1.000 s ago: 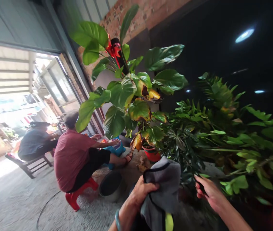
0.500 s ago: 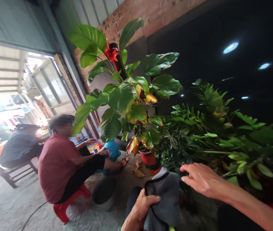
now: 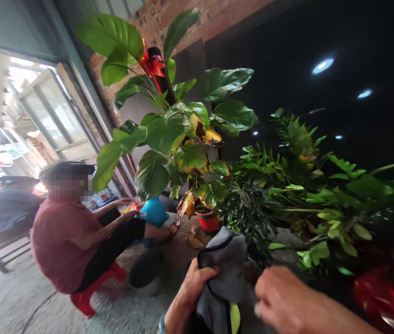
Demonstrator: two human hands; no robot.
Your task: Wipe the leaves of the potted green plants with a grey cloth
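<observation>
My left hand (image 3: 197, 283) is closed around a grey cloth piece with black edging (image 3: 226, 260), its thumb pressed on the front. The cloth hangs in folds over my lap, its top corner standing up. A yellow-green strip (image 3: 234, 317) shows at its lower edge; I cannot tell whether it belongs to the cloth. To the right of the cloth, apart from it, is my right hand (image 3: 280, 294), somewhat blurred. Its fingers are curled together, and whatever may be between them is hidden.
Ahead stands a large-leaved plant (image 3: 169, 130) in a red pot (image 3: 208, 221); more foliage (image 3: 297, 185) spreads right. A person (image 3: 65, 236) sits left on a red stool (image 3: 92, 287), beside a dark bucket (image 3: 146, 271). Another person (image 3: 5, 215) sits behind. Something shiny red (image 3: 388, 292) lies lower right.
My right hand has moved down and its fingers have curled in further. The left hand still grips the cloth, which now stands slightly higher. The view has turned a little to the right.
</observation>
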